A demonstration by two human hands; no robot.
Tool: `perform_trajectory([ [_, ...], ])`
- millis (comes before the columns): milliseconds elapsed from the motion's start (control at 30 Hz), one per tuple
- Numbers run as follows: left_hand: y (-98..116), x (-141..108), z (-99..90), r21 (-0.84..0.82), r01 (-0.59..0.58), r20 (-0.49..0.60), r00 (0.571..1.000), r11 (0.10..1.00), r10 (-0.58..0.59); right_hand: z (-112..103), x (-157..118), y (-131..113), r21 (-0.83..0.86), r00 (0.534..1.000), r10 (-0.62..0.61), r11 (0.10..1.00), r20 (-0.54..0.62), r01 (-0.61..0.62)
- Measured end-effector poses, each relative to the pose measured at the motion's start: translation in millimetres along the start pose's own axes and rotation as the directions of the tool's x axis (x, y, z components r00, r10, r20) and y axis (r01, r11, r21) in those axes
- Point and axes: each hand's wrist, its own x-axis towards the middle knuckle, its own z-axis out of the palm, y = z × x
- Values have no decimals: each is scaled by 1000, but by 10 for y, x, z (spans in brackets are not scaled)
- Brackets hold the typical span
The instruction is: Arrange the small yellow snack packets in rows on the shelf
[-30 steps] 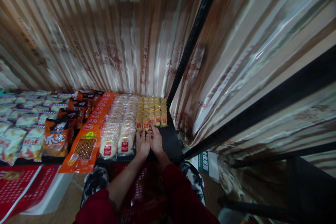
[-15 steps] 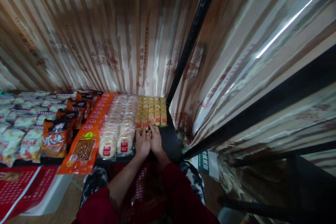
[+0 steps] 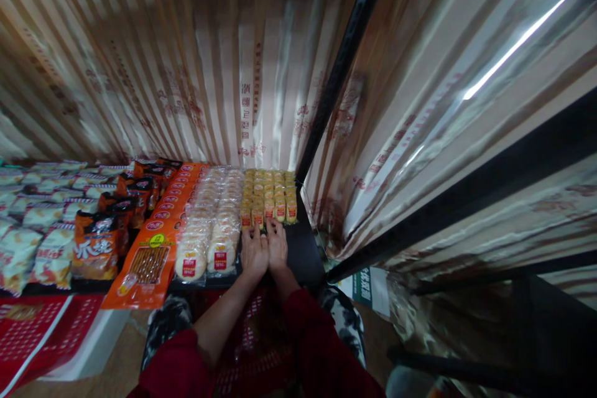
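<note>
Small yellow snack packs (image 3: 269,193) with red labels stand in tight rows at the right end of the black shelf (image 3: 303,249). My left hand (image 3: 254,253) rests before their front row, fingers stretched toward it and tips at the lower edges of the packs. Close beside it, my right hand (image 3: 277,246) lies with its fingers extended, the tips at or against the front packs. Neither hand appears to grip anything. To the left of my left hand are two rows of clear-wrapped round white crackers (image 3: 222,255) with red labels.
Orange snack packets (image 3: 144,261), orange-black bags (image 3: 96,245) and pale bags (image 3: 53,255) line the shelf leftward. A black post (image 3: 336,87) rises at the back right corner. Printed plastic sheeting (image 3: 205,62) hangs behind. Red baskets (image 3: 37,336) stand below.
My right hand has shifted slightly right, and its fingers lie flatter before the yellow packs. My left hand has barely moved. The view has shifted a little.
</note>
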Motion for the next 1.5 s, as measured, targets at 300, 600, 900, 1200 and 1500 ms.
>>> perform_trajectory([
  [300,-32,14,21,-8,-50,-20,999,999,50,-13,-12,-7,-43,1000,-11,999,19,12],
  [600,-49,53,7,64,-145,-15,989,987,147,17,-18,17,-46,999,-42,998,-33,40],
  [900,-77,63,18,92,-168,13,986,982,167,1,-34,-5,-76,998,-55,996,-17,53],
  [1200,-62,89,16,156,-148,-2,989,977,150,44,-31,20,-117,997,-70,991,-29,66],
  [1500,-70,80,0,133,-171,13,985,976,171,20,-43,-2,-110,999,-45,993,-17,43],
])
